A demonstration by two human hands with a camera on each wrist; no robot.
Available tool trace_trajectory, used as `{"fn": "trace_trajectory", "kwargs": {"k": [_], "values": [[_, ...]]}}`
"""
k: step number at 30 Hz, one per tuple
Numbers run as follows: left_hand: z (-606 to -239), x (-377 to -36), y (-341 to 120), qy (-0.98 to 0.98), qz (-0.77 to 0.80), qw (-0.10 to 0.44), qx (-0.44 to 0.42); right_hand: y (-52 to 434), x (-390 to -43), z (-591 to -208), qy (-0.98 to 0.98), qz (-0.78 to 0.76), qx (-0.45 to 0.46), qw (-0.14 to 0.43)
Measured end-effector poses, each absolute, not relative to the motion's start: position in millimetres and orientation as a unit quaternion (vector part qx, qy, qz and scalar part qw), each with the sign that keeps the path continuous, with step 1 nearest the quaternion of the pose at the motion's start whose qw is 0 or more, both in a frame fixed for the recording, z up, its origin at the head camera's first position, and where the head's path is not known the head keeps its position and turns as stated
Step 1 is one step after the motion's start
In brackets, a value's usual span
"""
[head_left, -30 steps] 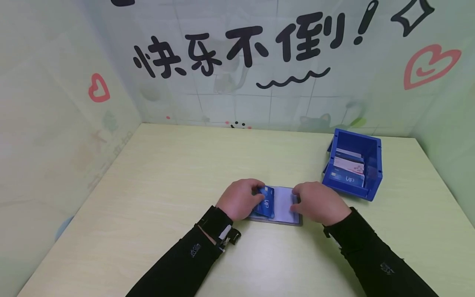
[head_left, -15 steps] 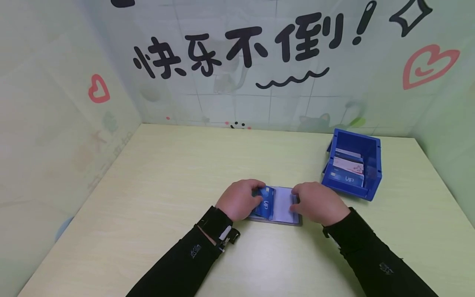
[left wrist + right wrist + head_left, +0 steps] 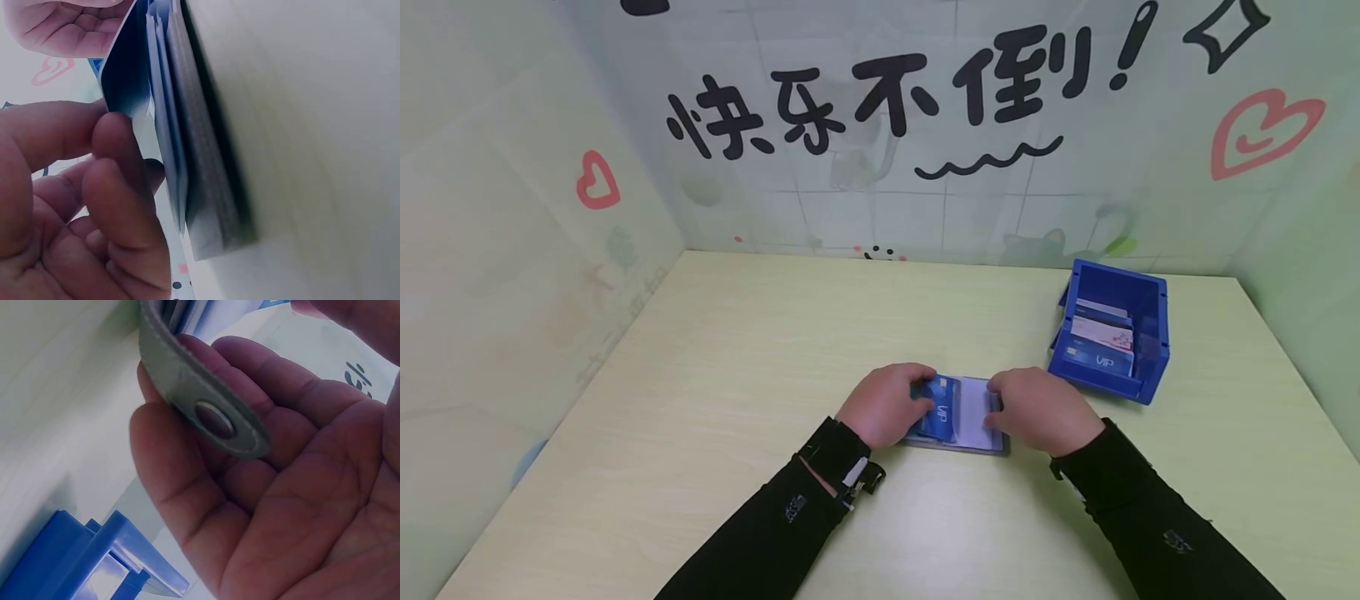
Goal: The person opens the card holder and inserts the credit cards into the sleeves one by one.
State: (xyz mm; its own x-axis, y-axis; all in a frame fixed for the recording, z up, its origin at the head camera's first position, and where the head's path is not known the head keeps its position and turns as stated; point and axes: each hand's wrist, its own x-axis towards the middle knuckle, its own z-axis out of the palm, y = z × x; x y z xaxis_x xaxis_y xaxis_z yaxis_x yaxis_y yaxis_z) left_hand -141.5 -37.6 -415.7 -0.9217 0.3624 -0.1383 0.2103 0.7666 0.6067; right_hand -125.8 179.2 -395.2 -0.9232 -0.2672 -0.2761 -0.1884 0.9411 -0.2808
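Note:
A card holder (image 3: 976,417) lies open on the table, its pale sleeves facing up. Between thumb and fingers, my left hand (image 3: 883,404) pinches a blue VIP card (image 3: 943,410) over the holder's left part. In the left wrist view the card (image 3: 128,72) is bent and stands slightly away from the layered sleeves of the holder (image 3: 209,206). My right hand (image 3: 1047,408) holds the holder's right edge. Up close in the right wrist view, its fingers lie around a grey-green strap (image 3: 178,384) with a metal snap.
A blue bin (image 3: 1156,333) stands at the back right with several cards (image 3: 1101,354) in it, one marked VIP. Printed curtains or sheets (image 3: 820,217) enclose the pale wooden table (image 3: 760,333) at the back and sides.
The blue card has slid slightly to the right over the holder, with my left hand still pinching it. My right hand keeps its place at the holder's edge.

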Motion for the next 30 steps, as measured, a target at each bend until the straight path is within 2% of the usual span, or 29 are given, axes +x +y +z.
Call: {"fn": "trace_trajectory", "kwargs": {"k": [30], "values": [[-411.8,-132.2,-27.9,0.909,0.331,0.164,0.193,176.0,-123.6,-392.7,0.974,-0.126,-0.129,0.14]]}}
